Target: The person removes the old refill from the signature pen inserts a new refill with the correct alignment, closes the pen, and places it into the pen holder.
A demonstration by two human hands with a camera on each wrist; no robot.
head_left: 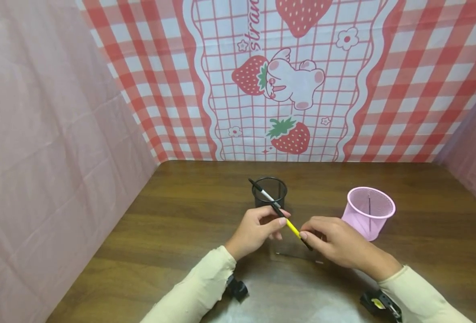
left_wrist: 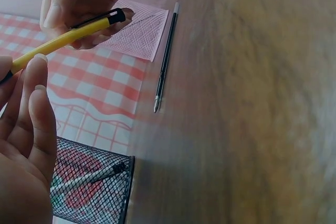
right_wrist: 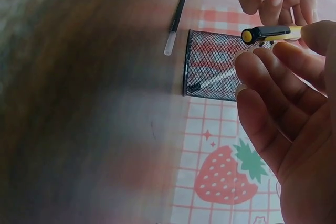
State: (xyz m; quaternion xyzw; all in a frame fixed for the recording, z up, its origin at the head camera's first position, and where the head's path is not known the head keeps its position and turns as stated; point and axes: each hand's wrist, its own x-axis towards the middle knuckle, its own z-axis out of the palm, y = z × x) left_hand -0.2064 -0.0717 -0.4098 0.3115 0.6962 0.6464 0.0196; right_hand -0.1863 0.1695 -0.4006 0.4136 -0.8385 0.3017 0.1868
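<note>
Between my hands is a yellow pen [head_left: 292, 227] with black ends, tilted down to the right in the head view. My left hand [head_left: 256, 231] pinches it near its black front end. At the black clip end, the thumb and fingers of my right hand [head_left: 335, 242] grip it; that end juts past them in the right wrist view. Below the hands a thin black ink refill [left_wrist: 167, 59] with a pale end lies on the table. Just beyond my left hand stands a black mesh pen cup [head_left: 269, 179], holding a white pen [head_left: 267, 194] with a black end.
A pink mesh pen cup [head_left: 369, 220] stands beyond my right hand with a thin dark stick [head_left: 369, 208] inside. The brown wooden table [head_left: 173, 215] meets a red-and-white checked cloth [head_left: 149, 67] at the back. Pale pink cloth [head_left: 40, 134] hangs on the left.
</note>
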